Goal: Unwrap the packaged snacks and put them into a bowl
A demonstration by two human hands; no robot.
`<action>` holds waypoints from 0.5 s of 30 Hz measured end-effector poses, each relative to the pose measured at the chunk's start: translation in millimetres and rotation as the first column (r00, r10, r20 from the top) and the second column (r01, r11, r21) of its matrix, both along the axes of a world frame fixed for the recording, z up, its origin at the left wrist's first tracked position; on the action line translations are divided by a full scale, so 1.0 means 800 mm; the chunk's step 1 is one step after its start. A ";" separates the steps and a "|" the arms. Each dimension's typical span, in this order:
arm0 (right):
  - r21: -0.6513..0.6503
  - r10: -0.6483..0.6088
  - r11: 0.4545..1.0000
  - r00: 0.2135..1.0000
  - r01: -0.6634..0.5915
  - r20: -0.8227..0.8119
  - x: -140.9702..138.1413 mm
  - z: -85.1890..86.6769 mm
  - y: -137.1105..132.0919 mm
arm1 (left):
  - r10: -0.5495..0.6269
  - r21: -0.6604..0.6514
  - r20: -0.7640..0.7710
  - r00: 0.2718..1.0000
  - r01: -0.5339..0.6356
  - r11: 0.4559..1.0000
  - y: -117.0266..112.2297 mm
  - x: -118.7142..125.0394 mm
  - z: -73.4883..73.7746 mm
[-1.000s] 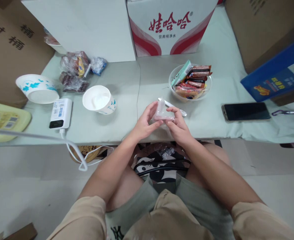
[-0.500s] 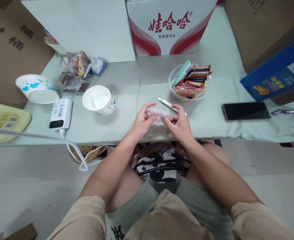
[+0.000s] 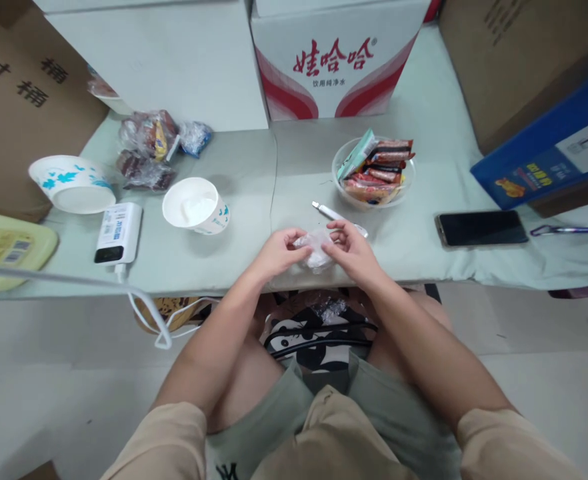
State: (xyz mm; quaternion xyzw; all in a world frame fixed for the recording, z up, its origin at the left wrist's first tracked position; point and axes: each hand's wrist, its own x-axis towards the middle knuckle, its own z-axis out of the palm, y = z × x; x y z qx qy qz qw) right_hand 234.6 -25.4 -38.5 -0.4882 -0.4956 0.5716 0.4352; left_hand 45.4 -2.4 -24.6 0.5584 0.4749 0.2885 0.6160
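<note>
A crumpled piece of clear plastic wrap (image 3: 317, 248) is held between both hands near the table's front edge. My left hand (image 3: 283, 252) is closed on its left side, thumb over the film. My right hand (image 3: 351, 250) pinches the right side between thumb and fingers. Whether anything lies inside the wrap I cannot tell. Just behind my right hand lies a slim white utility knife (image 3: 330, 212), its far end partly hidden by the fingers. Beyond it stands a clear plastic bowl (image 3: 341, 190) of wrapped snacks (image 3: 377, 172).
Left of my hands are a paper cup (image 3: 194, 205), a power bank (image 3: 119, 233) with a white cable, a paper bowl (image 3: 74, 187) and bagged snacks (image 3: 147, 150). A phone (image 3: 481, 229) and a pen-like item (image 3: 564, 231) lie to the right. Boxes (image 3: 339, 67) line the back.
The plastic wrap looks more bunched, and both hands have shifted on it; the left fingers are more curled. The whole view has moved slightly.
</note>
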 end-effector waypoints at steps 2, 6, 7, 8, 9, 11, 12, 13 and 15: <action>-0.035 0.065 0.997 0.998 -0.065 0.013 -0.001 0.003 0.004 | 0.037 0.031 0.040 0.999 -0.038 0.999 0.007 -0.001 -0.001; 0.055 0.067 0.996 0.997 -0.069 0.043 -0.002 0.009 0.011 | 0.021 0.009 0.132 0.991 -0.022 1.000 0.015 0.003 -0.002; 0.075 0.054 0.996 0.998 -0.056 0.033 -0.001 0.010 0.012 | 0.010 0.012 0.121 0.993 -0.012 1.000 0.015 0.006 -0.001; 0.086 0.050 0.995 0.998 -0.053 0.037 0.000 0.010 0.012 | 0.006 0.022 0.101 0.995 -0.008 1.000 0.014 0.008 -0.001; 0.091 0.048 0.994 0.997 -0.053 0.054 0.002 0.009 0.012 | 0.012 0.033 0.084 0.996 -0.015 0.999 0.013 0.010 -0.001; 0.077 0.051 0.995 0.993 -0.059 0.102 0.006 0.007 0.010 | 0.021 0.034 0.070 0.997 -0.023 0.999 0.009 0.012 -0.001; 0.055 0.064 0.996 0.991 -0.071 0.118 0.008 0.006 0.010 | 0.007 0.016 0.068 0.998 -0.008 1.000 0.008 0.011 0.000; 0.025 0.080 0.996 0.990 -0.083 0.117 0.010 0.005 0.009 | -0.010 -0.009 0.072 0.997 0.011 1.000 0.007 0.010 0.000; -0.045 0.113 0.993 0.992 -0.110 0.058 0.013 0.005 0.009 | -0.022 -0.064 0.101 0.995 0.029 0.998 0.007 0.007 0.002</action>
